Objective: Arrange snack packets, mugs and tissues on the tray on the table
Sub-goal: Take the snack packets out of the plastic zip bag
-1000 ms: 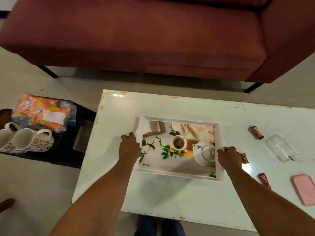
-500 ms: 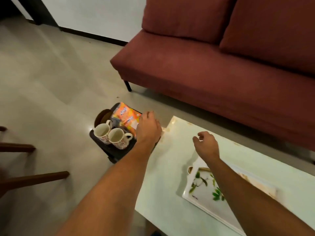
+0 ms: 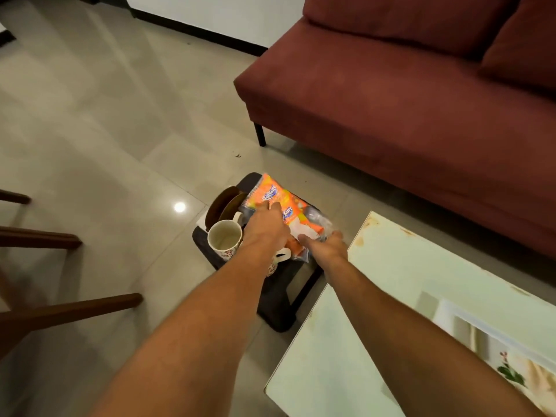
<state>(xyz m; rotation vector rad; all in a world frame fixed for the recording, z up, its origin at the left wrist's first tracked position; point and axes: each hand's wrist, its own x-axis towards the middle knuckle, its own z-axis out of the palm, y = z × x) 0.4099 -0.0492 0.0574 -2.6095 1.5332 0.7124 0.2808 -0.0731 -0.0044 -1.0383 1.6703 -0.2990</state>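
Note:
An orange snack packet bundle (image 3: 282, 203) in clear plastic lies on a low black side table (image 3: 276, 296) left of the white table. My left hand (image 3: 266, 228) rests on the bundle's near left side, fingers curled onto it. My right hand (image 3: 326, 246) grips its near right end. A patterned white mug (image 3: 224, 239) stands upright just left of my left hand. A second mug (image 3: 278, 258) is mostly hidden under my left wrist. The printed tray (image 3: 469, 332) lies on the white table (image 3: 391, 284) at the lower right, partly cut off by the frame.
A dark red sofa (image 3: 421, 94) stands behind both tables. Brown plates (image 3: 222, 203) lean at the back left of the black side table. Wooden chair legs (image 3: 60, 308) reach in from the left over the tiled floor.
Both hands left the tray. My view swung left to the side table. My left hand came down on the snack bundle, and my right hand moved from above the white table to the bundle's end.

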